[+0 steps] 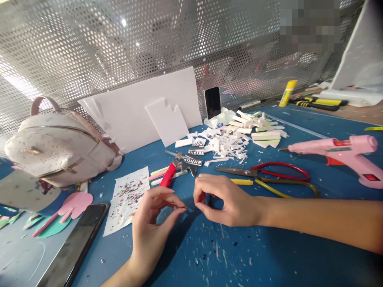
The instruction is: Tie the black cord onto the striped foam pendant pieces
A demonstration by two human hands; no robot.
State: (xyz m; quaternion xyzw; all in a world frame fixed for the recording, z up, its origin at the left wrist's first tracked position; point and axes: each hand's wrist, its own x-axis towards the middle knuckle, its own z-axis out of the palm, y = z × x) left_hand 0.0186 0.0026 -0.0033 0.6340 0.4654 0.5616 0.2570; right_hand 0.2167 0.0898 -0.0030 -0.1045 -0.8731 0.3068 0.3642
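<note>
My left hand (154, 223) and my right hand (223, 199) meet over the blue table (239, 255), fingertips pinched close together. Something tiny sits between the fingertips; I cannot make out what it is. Just beyond the hands lie a red-handled utility knife (169, 174), several black-and-white striped pieces (193, 159), a yellow stick (241, 181) and red-handled scissors (263, 172).
A pink glue gun (338, 153) lies at the right. White foam scraps (236, 137) pile up behind, with white boards (143, 107), a propped phone (212, 102), a pale backpack (56, 147), a speckled sheet (127, 197) and a dark phone (74, 247) at left.
</note>
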